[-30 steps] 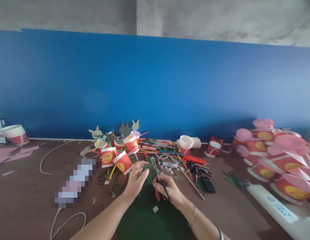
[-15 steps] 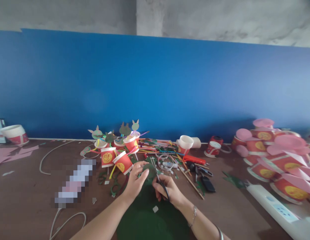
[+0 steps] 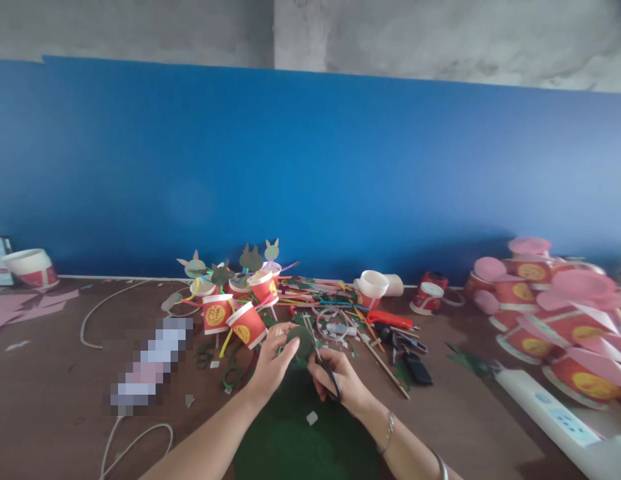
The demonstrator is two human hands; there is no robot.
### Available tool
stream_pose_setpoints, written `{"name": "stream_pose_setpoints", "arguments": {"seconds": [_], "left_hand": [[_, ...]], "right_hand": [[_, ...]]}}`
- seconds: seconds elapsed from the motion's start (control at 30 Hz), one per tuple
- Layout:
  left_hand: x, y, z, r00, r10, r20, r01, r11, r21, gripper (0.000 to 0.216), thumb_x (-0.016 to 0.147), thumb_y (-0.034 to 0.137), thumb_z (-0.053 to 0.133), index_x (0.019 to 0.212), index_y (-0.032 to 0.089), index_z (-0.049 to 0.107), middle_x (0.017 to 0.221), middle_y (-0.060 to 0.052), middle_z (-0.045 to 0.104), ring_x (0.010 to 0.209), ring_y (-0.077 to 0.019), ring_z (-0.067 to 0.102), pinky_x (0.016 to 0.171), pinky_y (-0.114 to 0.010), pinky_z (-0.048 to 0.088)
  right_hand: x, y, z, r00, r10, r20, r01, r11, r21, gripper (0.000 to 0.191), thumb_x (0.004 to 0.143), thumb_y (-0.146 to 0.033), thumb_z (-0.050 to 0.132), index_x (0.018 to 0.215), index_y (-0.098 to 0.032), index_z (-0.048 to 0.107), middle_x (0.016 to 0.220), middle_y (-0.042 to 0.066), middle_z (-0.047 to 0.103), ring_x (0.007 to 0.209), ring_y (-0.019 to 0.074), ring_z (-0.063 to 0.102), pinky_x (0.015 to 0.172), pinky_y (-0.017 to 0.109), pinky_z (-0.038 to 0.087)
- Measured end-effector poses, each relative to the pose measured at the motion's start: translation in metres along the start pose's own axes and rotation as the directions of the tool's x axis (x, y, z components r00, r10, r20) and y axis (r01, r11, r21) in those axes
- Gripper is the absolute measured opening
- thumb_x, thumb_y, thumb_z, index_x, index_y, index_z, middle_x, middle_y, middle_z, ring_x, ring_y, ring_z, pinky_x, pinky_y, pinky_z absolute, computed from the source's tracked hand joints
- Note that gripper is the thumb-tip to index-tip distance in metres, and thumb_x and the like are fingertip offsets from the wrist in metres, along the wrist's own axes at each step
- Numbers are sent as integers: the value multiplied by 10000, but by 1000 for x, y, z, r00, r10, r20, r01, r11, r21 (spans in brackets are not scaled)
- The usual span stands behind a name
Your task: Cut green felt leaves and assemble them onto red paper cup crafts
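My left hand (image 3: pixel 271 363) pinches a small dark green felt piece (image 3: pixel 302 342) by its near left edge, fingers closed on it. My right hand (image 3: pixel 339 383) grips black-handled scissors (image 3: pixel 317 353), whose blades point up and away into the green piece. Both hands work above a large dark green felt sheet (image 3: pixel 300 443) lying on the brown table (image 3: pixel 65 400) in front of me. A small white scrap (image 3: pixel 311 418) rests on that sheet.
Red paper cups with green animal cut-outs on straws (image 3: pixel 240 300) stand behind my hands. Straws, sticks, a red cutter (image 3: pixel 387 320) and keys lie to the right. Pink-lidded cups (image 3: pixel 555 313) are piled far right, beside a white power strip (image 3: pixel 550 417). White cable (image 3: pixel 135 440) loops at left.
Almost nothing differs. My right hand and the scissors have shifted very slightly toward me; the left hand keeps its hold on the green piece.
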State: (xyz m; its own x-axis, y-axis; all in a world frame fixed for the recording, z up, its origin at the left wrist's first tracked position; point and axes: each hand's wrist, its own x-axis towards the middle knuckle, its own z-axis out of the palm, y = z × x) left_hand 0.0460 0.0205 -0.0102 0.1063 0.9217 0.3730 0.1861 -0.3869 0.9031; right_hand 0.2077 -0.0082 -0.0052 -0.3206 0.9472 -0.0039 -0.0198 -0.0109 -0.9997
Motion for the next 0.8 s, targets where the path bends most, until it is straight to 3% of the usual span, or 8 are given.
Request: {"name": "stream_pose_setpoints", "arguments": {"seconds": [0.8], "left_hand": [[0, 4, -2, 1000, -25, -17, 24, 999, -41, 213, 814, 325, 543, 899, 203, 695, 1081, -72, 609, 1063, -227, 526, 946, -352, 384]], "right_hand": [[0, -1, 0, 999, 48, -22, -49, 997, -53, 354, 683, -467, 678, 658, -158, 507, 384, -70, 472, 291, 46, 384, 298, 148, 287]]}}
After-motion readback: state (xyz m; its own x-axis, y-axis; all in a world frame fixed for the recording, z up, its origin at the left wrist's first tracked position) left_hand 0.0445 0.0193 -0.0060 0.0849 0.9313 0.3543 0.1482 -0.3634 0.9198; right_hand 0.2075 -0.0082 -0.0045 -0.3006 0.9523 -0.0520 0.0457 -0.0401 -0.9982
